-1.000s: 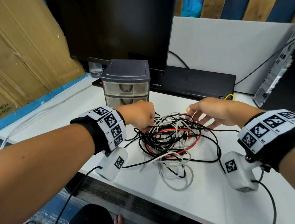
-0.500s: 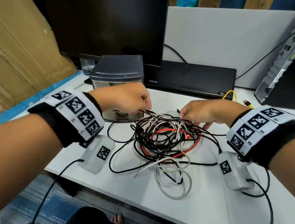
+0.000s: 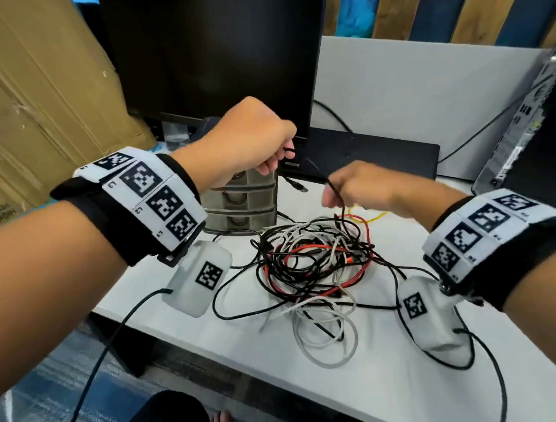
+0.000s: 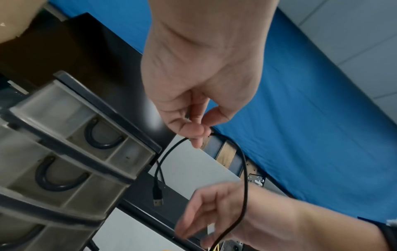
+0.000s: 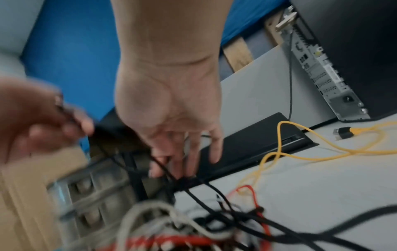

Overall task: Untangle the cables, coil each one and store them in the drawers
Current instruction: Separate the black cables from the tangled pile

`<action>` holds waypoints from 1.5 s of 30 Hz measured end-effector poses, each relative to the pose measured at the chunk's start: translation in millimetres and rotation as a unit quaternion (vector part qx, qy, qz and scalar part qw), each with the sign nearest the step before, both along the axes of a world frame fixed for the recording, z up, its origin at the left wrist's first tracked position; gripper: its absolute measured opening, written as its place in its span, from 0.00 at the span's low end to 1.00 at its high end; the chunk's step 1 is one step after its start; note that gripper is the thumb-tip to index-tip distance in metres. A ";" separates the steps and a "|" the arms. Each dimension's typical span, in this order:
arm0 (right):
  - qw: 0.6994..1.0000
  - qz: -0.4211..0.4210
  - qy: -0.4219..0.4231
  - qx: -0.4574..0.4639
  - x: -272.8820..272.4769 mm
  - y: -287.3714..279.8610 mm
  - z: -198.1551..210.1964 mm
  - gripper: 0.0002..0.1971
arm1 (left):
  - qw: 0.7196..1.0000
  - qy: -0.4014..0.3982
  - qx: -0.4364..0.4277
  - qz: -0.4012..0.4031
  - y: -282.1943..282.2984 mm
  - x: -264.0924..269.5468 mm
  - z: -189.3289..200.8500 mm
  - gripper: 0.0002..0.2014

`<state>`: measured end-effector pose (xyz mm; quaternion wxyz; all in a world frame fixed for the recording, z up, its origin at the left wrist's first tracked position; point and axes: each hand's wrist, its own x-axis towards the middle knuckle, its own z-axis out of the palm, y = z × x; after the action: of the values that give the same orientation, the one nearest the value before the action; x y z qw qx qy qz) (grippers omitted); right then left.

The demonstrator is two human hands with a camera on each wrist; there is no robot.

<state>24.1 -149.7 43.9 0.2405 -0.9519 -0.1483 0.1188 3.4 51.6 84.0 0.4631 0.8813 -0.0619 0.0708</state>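
A tangle of black, white and red cables lies on the white table, in front of a grey drawer unit whose drawers are closed. My left hand is raised above the unit and pinches a black cable near its end. The USB plug dangles below the pinch. From there the cable runs to my right hand, bends across its loosely extended, motion-blurred fingers, then drops into the tangle.
A yellow cable lies loose behind the pile, near a flat black base. A dark monitor stands at the back and a computer tower at the right. Cardboard leans on the left.
Both hands have risen off the pile. My left hand pulled the black cable's plug end up above the drawer unit, and my right hand moved left along the same cable.
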 end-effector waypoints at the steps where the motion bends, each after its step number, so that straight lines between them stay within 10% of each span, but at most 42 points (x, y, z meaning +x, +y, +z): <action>1: 0.997 0.002 0.025 0.075 -6.5 -0.3 9.4 0.19 | 1.000 -0.012 0.021 -0.007 2.5 -2.1 1.2 0.10; 8: 0.998 0.024 0.051 0.034 -16.5 -27.2 1.8 0.02 | 0.989 -0.121 0.077 0.027 25.3 -12.4 3.7 0.14; 13: 0.993 -0.026 0.071 -0.093 -22.0 -59.1 -35.2 0.16 | 0.991 -0.116 0.050 0.036 31.4 -20.2 6.7 0.16; 21: 0.986 -0.037 0.075 -0.141 -35.5 -50.2 -49.8 0.08 | 0.986 -0.065 0.155 -0.010 23.9 -24.6 -2.7 0.17; 26: 0.998 -0.056 0.029 0.029 -37.9 -26.0 -19.5 0.11 | 0.971 -0.042 0.233 -0.020 10.9 -28.0 -7.9 0.18; 32: 0.969 -0.053 -0.175 0.169 -37.0 -1.4 65.5 0.18 | 0.987 0.029 0.114 -0.108 -5.9 -22.7 -10.3 0.19; 40: 0.972 -0.030 -0.112 0.207 -47.0 6.4 91.2 0.17 | 0.996 -0.055 -0.007 -0.070 -19.1 -18.0 -2.4 0.13; 45: 0.966 0.005 -0.049 0.253 -48.7 3.1 81.2 0.12 | 0.981 0.046 -0.095 -0.165 -9.0 -25.3 -1.2 0.19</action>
<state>-24.6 -146.6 125.1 0.4649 -0.8641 -0.1900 0.0317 -21.9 42.7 82.8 0.5528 0.8130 -0.1779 -0.0420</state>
